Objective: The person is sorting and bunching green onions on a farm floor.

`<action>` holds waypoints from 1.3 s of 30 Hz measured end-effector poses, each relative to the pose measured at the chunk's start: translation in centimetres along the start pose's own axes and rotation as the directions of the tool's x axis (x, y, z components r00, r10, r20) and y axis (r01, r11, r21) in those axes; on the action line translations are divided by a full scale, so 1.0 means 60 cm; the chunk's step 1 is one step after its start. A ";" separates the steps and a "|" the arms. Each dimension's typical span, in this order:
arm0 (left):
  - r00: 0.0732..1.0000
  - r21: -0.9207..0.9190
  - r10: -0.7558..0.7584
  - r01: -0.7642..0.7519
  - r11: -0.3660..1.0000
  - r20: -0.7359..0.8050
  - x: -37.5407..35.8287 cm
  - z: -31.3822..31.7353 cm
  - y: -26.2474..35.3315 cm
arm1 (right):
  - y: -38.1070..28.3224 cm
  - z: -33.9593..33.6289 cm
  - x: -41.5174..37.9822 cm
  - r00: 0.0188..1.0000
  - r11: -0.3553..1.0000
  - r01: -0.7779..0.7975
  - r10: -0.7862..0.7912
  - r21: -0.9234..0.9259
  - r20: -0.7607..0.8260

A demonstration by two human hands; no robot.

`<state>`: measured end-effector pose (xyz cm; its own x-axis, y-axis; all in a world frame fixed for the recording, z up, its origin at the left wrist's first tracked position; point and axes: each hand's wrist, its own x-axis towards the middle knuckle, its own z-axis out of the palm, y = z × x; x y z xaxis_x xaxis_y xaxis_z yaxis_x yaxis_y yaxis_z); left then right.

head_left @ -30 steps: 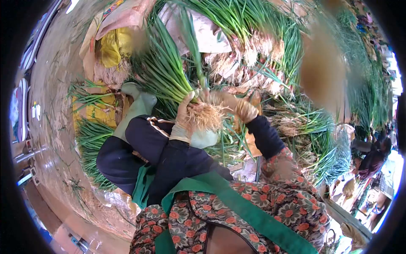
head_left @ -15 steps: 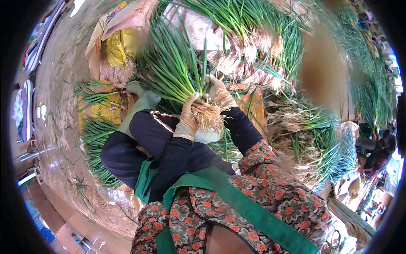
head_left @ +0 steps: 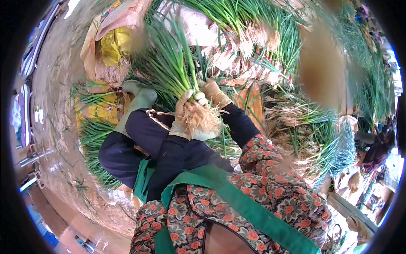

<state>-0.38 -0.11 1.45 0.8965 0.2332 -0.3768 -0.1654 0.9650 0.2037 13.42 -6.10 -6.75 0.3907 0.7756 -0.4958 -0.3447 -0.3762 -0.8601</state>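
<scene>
"How much room is there around the hands?"

"On the person's left, past the yellow sheet (head_left: pixel 103 113), the brown ground (head_left: pixel 57 122) stretches widest, strewn with leaf scraps. The sheet carries loose onion greens (head_left: pixel 94 98) toward its far edge, and more leaves lie by its near edge."

"And the other sides?"

"Tighter. Beyond the hands a big onion pile (head_left: pixel 247 27) turns its roots toward the person. To the right, a second pile (head_left: pixel 302 122) begins just past a brown board (head_left: pixel 250 103). The bent left leg (head_left: pixel 150 129) closes in the near left."

"Where's the bunch itself?"

"The green onion bunch (head_left: pixel 175 76) is held up off the ground, in front of the body, its roots over a pale boot (head_left: pixel 206 136)."

"Which way does it point?"

"Roots toward the person and slightly right; leaves fan away, leaning left. The long axis runs obliquely."

"The grip?"

"The left hand (head_left: pixel 182 112) clasps the stems just above the roots. The right hand (head_left: pixel 216 94) is up against the bunch's right side; whether it pinches a stalk, I can't tell."
</scene>
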 end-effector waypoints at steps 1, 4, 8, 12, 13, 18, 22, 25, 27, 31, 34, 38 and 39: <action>0.999 -0.039 -0.012 0.014 0.999 0.042 -0.004 0.006 0.001 | 0.046 -0.017 -0.001 0.992 0.909 0.125 -0.114 -0.397 0.053; 0.985 0.019 -0.092 0.090 0.996 0.147 -0.032 0.082 0.014 | 0.113 -0.075 -0.065 0.966 0.457 0.259 -0.138 -0.851 0.220; 0.993 -0.060 -0.039 0.032 0.998 -0.111 0.001 0.048 -0.019 | 0.004 -0.113 -0.086 0.886 0.781 0.424 -0.462 -0.458 0.033; 0.980 0.051 -0.098 0.108 0.993 -0.175 0.008 0.020 -0.012 | -0.170 -0.053 -0.153 0.945 0.959 0.260 -0.228 -0.114 0.233; 0.975 0.023 -0.099 0.106 0.994 -0.199 0.002 0.040 -0.012 | -0.179 -0.044 -0.153 0.947 0.812 0.315 -0.231 -0.492 0.225; 0.967 0.121 0.014 0.018 0.992 -0.254 -0.014 0.061 -0.011 | -0.136 -0.068 -0.092 0.793 0.787 0.575 -0.604 -0.225 -0.083; 0.998 -0.105 -0.001 0.008 0.994 0.067 -0.008 0.037 0.011 | -0.137 -0.222 -0.129 0.964 0.864 0.042 -0.167 -0.502 -0.205; 0.968 -0.320 0.022 0.062 0.945 0.252 0.007 -0.005 0.032 | -0.101 -0.274 -0.094 0.992 0.302 -0.088 -0.064 -0.949 -0.112; 0.959 -0.379 0.066 0.046 0.924 0.277 0.003 0.012 0.033 | -0.140 -0.282 -0.037 0.845 0.674 0.134 -0.461 -0.727 -0.272; 0.982 -0.121 0.161 -0.172 0.978 -0.096 -0.017 0.088 0.022 | -0.210 -0.221 0.031 0.763 0.672 0.189 -0.560 -0.716 -0.324; 0.998 -0.125 0.037 -0.044 0.991 -0.057 0.001 0.046 0.027 | -0.185 -0.133 0.032 0.764 0.503 0.563 -0.618 -0.656 0.183; 0.990 0.148 -0.001 0.022 0.989 -0.139 0.001 0.040 0.024 | -0.193 -0.044 -0.120 0.964 0.995 0.084 -0.066 -0.061 0.257; 0.989 0.214 -0.043 0.072 0.974 -0.139 0.001 0.043 0.028 | -0.173 -0.032 -0.130 0.936 0.979 0.109 -0.160 0.172 0.313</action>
<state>0.44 1.24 4.11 0.8367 0.2061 -0.5074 -0.0085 0.9313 0.3642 15.57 -9.20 5.78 0.1533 0.9450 -0.2890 -0.4415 -0.1961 -0.8755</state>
